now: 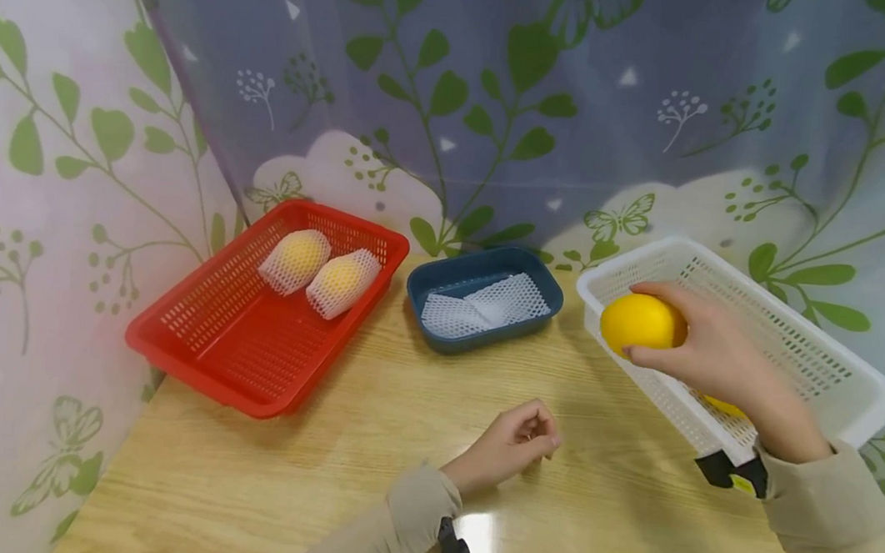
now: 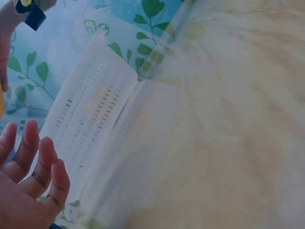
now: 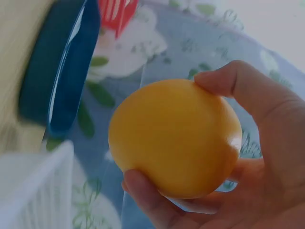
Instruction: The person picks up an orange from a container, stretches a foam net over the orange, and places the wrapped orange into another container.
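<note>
Right wrist view: a yellow fruit [image 3: 174,138], smooth and glossy with no net around it, clamped between the thumb and curled fingers of the right hand [image 1: 724,350]. Held, in the head view, toward the far left end of the white basket [image 1: 806,354], over or just beside its left rim; cannot tell exactly which. Judged the chief risk here: a slip, caused by a round, slick surface and a hold mainly by the fingertips; next, a knock against the rim, if moved leftward too low.

Nearer in the same basket, a second yellow fruit [image 1: 724,406], partly hidden by the right wrist; might be bumped by a dip of the arm.

Further left and near, low over or on the table [image 1: 343,455], the left hand [image 1: 509,447], fingers loosely bent, gripping nothing; could obstruct a low path.

Farther off, the blue tray [image 1: 499,334] with white foam nets [image 1: 512,301] lying flat; liable to cling together if lifted. Far left, the red basket [image 1: 250,362] with two netted fruits [image 1: 343,281] side by side; prone to bruising under anything dropped in carelessly.
</note>
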Motion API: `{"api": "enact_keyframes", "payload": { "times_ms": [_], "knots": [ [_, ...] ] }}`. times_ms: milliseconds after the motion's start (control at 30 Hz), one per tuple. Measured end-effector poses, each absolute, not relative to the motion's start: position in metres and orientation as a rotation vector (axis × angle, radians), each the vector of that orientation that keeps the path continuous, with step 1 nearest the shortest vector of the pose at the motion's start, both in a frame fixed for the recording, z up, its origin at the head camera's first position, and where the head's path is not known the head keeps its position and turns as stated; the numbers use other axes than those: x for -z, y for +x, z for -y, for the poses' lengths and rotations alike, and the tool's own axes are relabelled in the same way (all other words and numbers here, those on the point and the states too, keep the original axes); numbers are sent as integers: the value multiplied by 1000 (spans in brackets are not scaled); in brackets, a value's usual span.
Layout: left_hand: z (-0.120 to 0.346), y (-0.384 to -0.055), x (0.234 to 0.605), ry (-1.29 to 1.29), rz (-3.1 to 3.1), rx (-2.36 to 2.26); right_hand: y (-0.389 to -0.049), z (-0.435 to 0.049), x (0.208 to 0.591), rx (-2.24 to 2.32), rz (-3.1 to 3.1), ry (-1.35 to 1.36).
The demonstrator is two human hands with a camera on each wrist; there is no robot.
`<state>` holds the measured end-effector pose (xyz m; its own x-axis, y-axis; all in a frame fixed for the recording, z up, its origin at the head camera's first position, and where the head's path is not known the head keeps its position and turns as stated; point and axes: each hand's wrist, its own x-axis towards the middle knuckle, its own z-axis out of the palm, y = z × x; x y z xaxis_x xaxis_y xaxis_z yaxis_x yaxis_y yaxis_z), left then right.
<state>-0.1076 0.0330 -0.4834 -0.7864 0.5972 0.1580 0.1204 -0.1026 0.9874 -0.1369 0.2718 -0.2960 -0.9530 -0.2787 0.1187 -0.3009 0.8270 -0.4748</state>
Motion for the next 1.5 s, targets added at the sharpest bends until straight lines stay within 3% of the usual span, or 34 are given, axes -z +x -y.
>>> {"api": "enact_keyframes", "payload": {
  "times_ms": [467, 767, 967, 1500],
  "knots": [
    [-12, -89, 511, 747, -1689, -1978, -106, -220, 331, -1183, 2705, 660],
    [-8, -91, 519, 947, -1556, -2100, -98, -203, 372, -1601, 2547, 734],
    [-5, -92, 519, 889, -1421, -2217, -97, -190, 404, -1880, 2388, 895],
    [5, -89, 515, 758, -1501, -2137, -100, -172, 460, -1853, 2172, 949]
  ]
}}
